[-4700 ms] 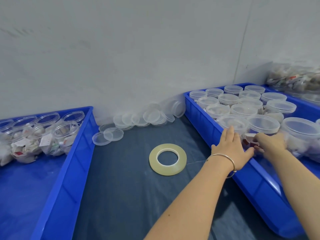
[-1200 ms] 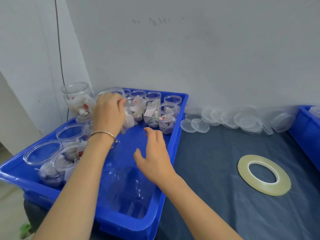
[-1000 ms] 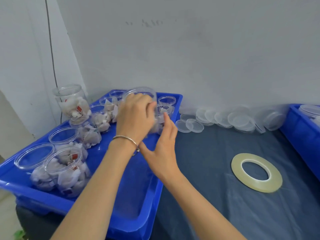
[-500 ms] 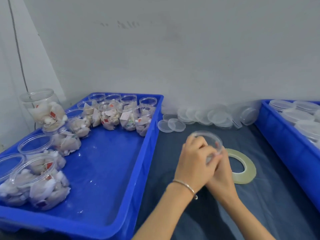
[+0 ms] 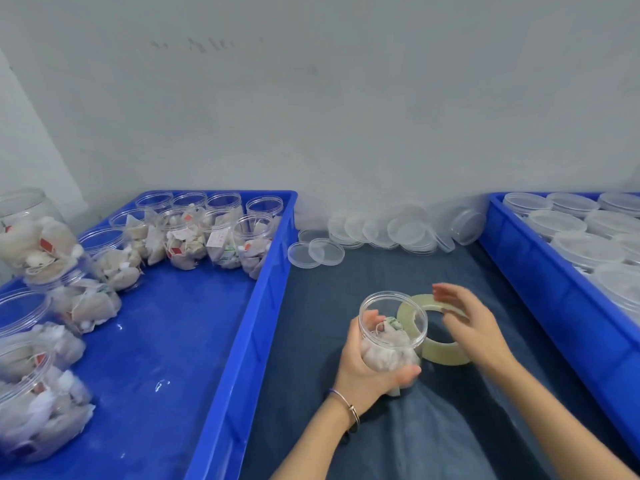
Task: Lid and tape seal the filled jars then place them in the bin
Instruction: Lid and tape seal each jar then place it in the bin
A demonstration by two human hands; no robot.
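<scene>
This looks like a small packing station in a workshop: a bare grey wall [image 5: 346,116] backs a bench under dark cloth [image 5: 433,438], flanked by two blue bins [image 5: 263,306], one with many open jars [image 5: 187,237] of sachets, one with lidded jars [image 5: 571,237]. Loose lids [image 5: 381,230] and a tape roll [image 5: 440,348] lie between.

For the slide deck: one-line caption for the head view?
Left hand grips an unlidded filled jar on the cloth; open right hand hovers over the tape roll.
</scene>
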